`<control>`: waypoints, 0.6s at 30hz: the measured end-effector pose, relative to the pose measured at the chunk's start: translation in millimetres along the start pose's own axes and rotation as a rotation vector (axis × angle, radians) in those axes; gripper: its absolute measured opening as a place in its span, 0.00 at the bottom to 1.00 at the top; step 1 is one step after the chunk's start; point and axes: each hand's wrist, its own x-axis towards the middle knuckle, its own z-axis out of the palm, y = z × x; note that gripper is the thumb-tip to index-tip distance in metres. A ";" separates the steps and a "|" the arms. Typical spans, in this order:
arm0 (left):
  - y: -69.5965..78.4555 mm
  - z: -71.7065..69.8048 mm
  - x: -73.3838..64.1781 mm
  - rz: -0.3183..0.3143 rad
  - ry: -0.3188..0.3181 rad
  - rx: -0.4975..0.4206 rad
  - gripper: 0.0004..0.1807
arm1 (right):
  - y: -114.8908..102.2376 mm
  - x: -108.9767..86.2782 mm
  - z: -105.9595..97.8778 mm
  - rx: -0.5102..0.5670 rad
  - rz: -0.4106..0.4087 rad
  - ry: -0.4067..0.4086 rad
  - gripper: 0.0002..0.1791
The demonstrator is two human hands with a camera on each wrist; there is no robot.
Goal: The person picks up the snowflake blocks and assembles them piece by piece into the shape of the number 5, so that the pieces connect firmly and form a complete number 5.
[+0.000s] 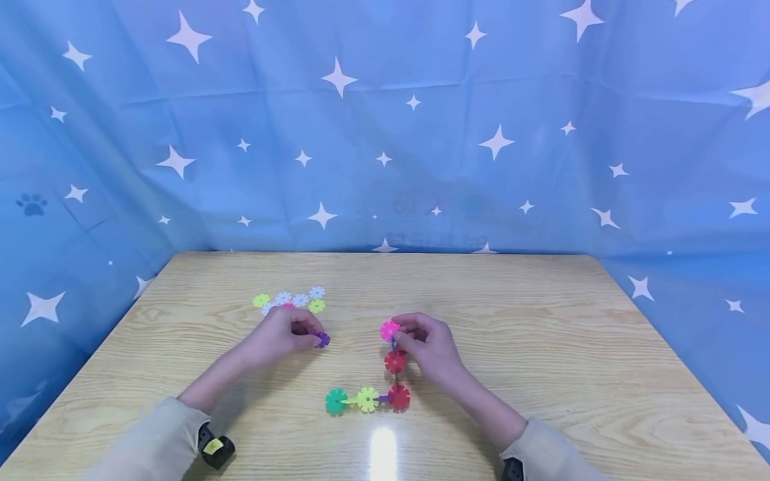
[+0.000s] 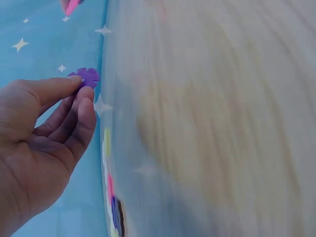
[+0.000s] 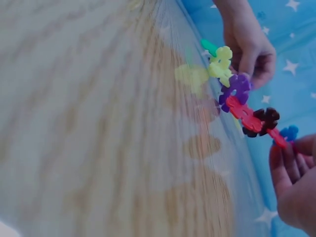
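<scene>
My left hand pinches a purple snowflake disc between thumb and fingers, above the table. With thumb and fingertips my right hand grips the top end of a chain of linked snowflake discs, by the pink disc and a blue disc. From there the chain runs toward me through a red disc to a second red disc, then bends left through a yellow disc to a green disc. A dark disc joins the reds. The purple disc in my left hand is apart from the chain.
Loose snowflake discs, among them a white disc and a yellow disc, lie beyond my left hand, which partly hides the group. They rest on a wooden table. Behind it hangs a blue star-patterned curtain.
</scene>
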 end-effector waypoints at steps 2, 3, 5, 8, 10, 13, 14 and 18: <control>4.4 5.1 3.1 -0.012 -0.002 -0.030 0.06 | -1.2 -0.9 0.5 0.008 0.011 0.006 0.13; 6.4 7.4 4.4 -0.015 -0.001 -0.035 0.06 | -1.4 -1.0 0.8 0.014 0.015 0.006 0.13; 10.0 12.3 6.6 -0.024 -0.004 -0.043 0.06 | -2.2 -1.6 1.4 0.021 0.013 0.005 0.12; 14.2 19.9 10.7 -0.014 -0.002 -0.029 0.05 | -2.2 -1.7 2.2 0.025 0.013 0.004 0.12; 16.6 25.4 14.5 -0.003 0.002 -0.024 0.04 | -1.9 -1.9 2.6 0.024 0.015 0.012 0.12; 20.5 33.5 21.1 0.028 0.019 -0.019 0.03 | -1.3 -2.1 4.1 0.028 0.024 0.029 0.12; 21.8 36.1 23.0 0.036 0.021 -0.023 0.03 | -1.2 -2.1 5.0 0.031 0.024 0.034 0.12; 26.5 44.3 28.0 0.046 0.022 -0.071 0.04 | -1.7 -1.0 8.8 0.044 0.023 0.046 0.10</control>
